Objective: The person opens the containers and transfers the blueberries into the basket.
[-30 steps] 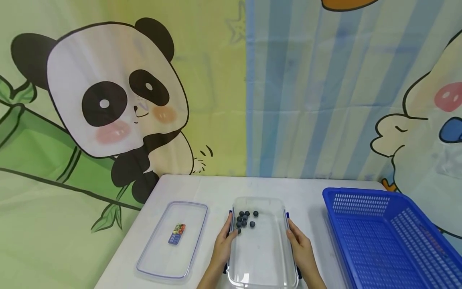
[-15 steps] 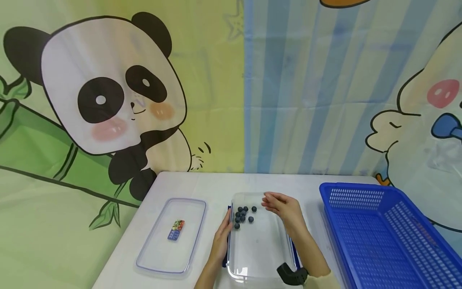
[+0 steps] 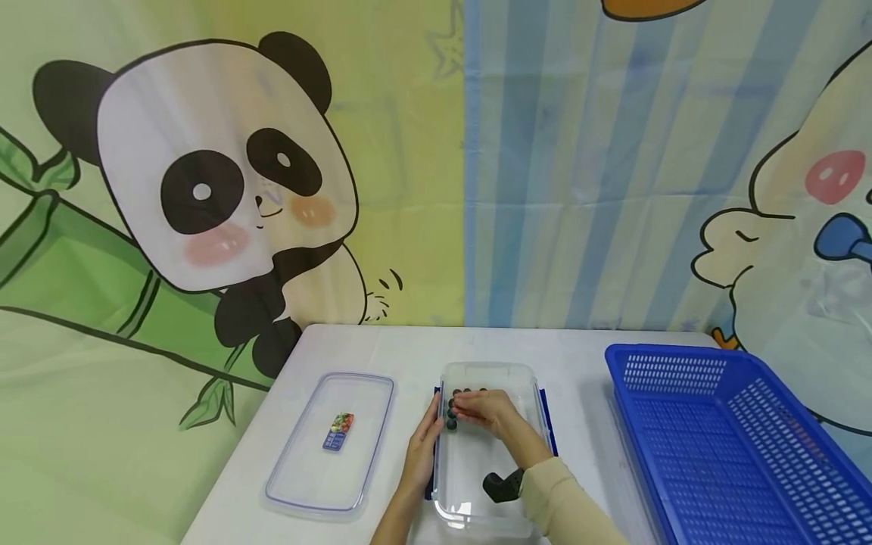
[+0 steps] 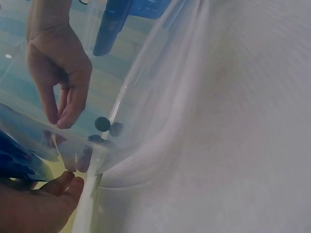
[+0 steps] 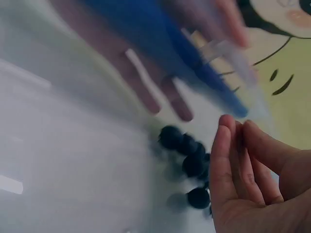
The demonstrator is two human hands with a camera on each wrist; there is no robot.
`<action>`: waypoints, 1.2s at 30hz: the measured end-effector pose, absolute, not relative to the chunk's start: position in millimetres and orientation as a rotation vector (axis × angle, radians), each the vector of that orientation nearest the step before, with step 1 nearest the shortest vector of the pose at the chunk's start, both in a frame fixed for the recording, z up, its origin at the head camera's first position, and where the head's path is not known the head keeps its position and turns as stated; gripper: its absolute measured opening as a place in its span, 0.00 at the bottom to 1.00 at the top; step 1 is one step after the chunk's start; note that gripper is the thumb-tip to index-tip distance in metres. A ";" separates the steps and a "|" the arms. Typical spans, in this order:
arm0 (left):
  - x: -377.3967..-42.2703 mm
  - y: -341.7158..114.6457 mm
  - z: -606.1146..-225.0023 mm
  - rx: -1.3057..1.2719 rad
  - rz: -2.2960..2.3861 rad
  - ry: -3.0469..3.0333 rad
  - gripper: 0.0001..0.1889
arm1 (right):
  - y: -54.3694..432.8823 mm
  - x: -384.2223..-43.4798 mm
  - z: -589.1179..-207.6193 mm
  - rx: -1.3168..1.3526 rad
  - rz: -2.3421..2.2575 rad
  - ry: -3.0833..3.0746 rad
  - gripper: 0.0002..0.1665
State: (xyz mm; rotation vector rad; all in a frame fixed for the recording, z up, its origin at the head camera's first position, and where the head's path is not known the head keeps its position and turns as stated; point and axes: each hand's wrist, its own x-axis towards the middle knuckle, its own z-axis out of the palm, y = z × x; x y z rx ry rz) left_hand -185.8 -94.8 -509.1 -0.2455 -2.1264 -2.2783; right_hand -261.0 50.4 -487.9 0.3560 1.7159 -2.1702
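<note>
Several blueberries (image 3: 452,425) lie bunched at the far left of a clear plastic container (image 3: 490,369) with blue side latches. My left hand (image 3: 418,454) holds the container's left side; in the right wrist view its fingers (image 5: 146,92) show blurred through the wall. Above the berries hovers my right hand (image 3: 492,412), hiding part of the cluster in the head view. Its fingers and thumb come close together at the tips, and no berry is visible between them. Close below these fingertips, the right wrist view shows dark blueberries (image 5: 199,198).
A clear lid (image 3: 330,484) with a colourful label (image 3: 338,431) lies left of the container. To the right stands a large blue plastic basket (image 3: 722,446). A black camera (image 3: 502,487) is on the right wrist. A cartoon-printed curtain (image 3: 409,189) hangs behind the table.
The right hand has let go of the container's right side, risen over the far right part and come down left to the blueberries. The left hand stays at the left side.
</note>
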 end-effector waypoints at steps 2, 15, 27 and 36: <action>-186.2 -94.8 -510.0 -0.233 -2.281 -2.123 0.24 | 50.3 -260.0 -495.6 0.338 -2.117 1.768 0.18; -187.5 -91.3 -510.0 -0.224 -2.234 -2.128 0.24 | 50.6 -260.6 -510.3 0.474 -1.989 1.917 0.13; -194.2 -90.7 -529.0 -0.177 -2.280 -2.057 0.24 | 49.1 -257.6 -517.6 0.496 -1.951 1.919 0.13; -199.7 -91.1 -542.3 -0.167 -2.260 -2.063 0.24 | 48.2 -257.8 -519.6 0.484 -1.935 1.902 0.12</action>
